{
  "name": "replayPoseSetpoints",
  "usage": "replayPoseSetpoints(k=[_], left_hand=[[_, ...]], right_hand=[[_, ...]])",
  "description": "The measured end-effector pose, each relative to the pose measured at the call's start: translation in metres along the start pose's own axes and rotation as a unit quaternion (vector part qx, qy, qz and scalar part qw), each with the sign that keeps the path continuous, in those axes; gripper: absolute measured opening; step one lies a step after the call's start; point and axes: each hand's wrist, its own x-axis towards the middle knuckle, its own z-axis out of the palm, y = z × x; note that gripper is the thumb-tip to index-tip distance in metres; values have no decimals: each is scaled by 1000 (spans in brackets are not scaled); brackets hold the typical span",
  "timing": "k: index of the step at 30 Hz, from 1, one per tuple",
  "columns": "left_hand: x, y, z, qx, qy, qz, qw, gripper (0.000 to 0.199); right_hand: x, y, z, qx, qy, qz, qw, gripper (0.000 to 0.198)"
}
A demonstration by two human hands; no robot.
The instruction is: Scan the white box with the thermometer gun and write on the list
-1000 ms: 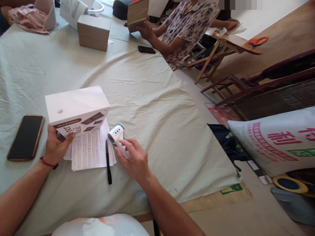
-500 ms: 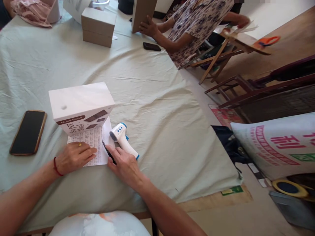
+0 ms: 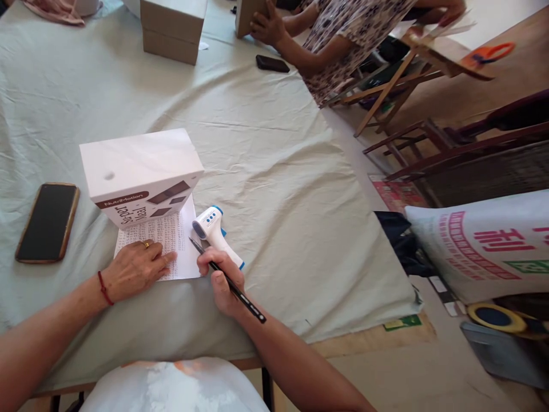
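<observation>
My right hand [image 3: 223,280] grips a black pen [image 3: 240,294], its tip raised at the right side of a sheet of paper [image 3: 189,257] covered in small writing. My left hand [image 3: 143,269] lies on the lower left of this sheet, fingers stretched out. A white NutriMotion box [image 3: 141,160] stands at the far end of the paper and covers part of it. Close beside my right hand, a white and blue infrared thermometer [image 3: 218,237] lies on the cloth.
A phone in a brown case [image 3: 47,223] lies at left on the clothed table [image 3: 274,200]. Farther back are a cardboard box [image 3: 171,31] and a black phone [image 3: 272,63]. Another person's hand [image 3: 268,26] holds a carton there. A printed white sack [image 3: 480,246] sits on the right.
My right hand has turned and drawn back slightly, so the pen's whole length now shows. My left index finger points farther right on the paper. The view has tilted downward a little.
</observation>
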Motion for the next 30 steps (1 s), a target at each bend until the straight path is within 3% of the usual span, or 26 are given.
replayPoseSetpoints(k=[4, 8, 11, 17, 25, 30], left_hand=[[0, 0, 0, -2, -6, 0, 1000, 23], [0, 0, 0, 12, -3, 4, 1000, 23], [0, 0, 0, 12, -1, 3, 1000, 22], [1, 0, -1, -16, -8, -7, 1000, 25], [1, 0, 0, -9, 10, 4, 1000, 24], [-2, -2, 0, -24, 20, 10, 999, 48]], right_hand=[[9, -15, 3, 16, 7, -58, 998, 41], [16, -18, 10, -18, 58, 13, 998, 10], [18, -15, 16, -42, 86, 49, 994, 1], [19, -10, 18, -63, 84, 35, 994, 6], [22, 6, 2, 5, 213, 79, 974, 14], [21, 3, 0, 20, 210, 62, 976, 13]])
